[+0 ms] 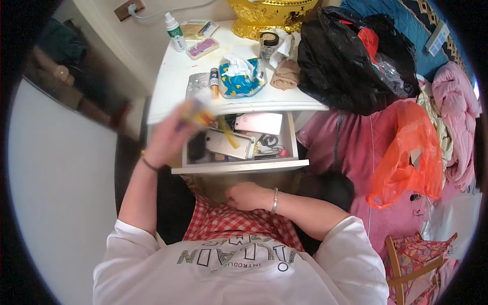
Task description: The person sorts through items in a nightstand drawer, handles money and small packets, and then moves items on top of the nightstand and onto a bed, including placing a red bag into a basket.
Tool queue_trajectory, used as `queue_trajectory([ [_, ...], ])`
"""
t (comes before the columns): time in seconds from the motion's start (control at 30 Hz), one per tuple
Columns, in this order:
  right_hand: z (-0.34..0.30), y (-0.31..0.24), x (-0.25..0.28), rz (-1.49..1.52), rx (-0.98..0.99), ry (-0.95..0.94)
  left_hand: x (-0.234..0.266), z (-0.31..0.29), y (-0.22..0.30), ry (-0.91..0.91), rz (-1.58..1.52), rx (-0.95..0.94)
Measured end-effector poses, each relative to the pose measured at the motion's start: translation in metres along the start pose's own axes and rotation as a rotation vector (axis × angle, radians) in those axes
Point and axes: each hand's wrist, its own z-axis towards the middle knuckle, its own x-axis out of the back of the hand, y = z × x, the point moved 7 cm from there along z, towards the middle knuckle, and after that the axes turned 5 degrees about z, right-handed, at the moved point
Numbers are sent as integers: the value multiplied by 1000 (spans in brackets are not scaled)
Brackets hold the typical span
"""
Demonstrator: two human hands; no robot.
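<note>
Smeared by motion, my left hand (172,133) is raised over the left side of the pulled-out drawer (239,166). In its fingers is a small colourful packet (195,114), yellow, red and purple; blur hides its exact kind. A yellow strip (229,133) dangles beside it over the drawer. Inside the drawer lie a gold-coloured phone (226,144), a pink phone (260,123), and a tangle of dark cable (268,141). My right hand (246,195) is curled closed low in front of the drawer, above the red checked cloth (218,221) on my lap; its fingertips are hidden.
On the white cabinet top (170,96) stand a spray bottle (175,33), a blue tissue pack (241,76), a small jar (268,46) and a gold ornate object (264,18). A black plastic bag (351,61) bulges at right. An orange bag (406,157) lies on pink bedding (351,152).
</note>
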Motion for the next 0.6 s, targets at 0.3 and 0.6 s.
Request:
queue_trajectory([
  [0.3, 13, 9, -17, -109, -4, -49, -145, 34, -5, -568, 92, -98],
  [0.6, 10, 0, 1, -115, 99, 27, -219, 31, -19, -647, 210, -104],
])
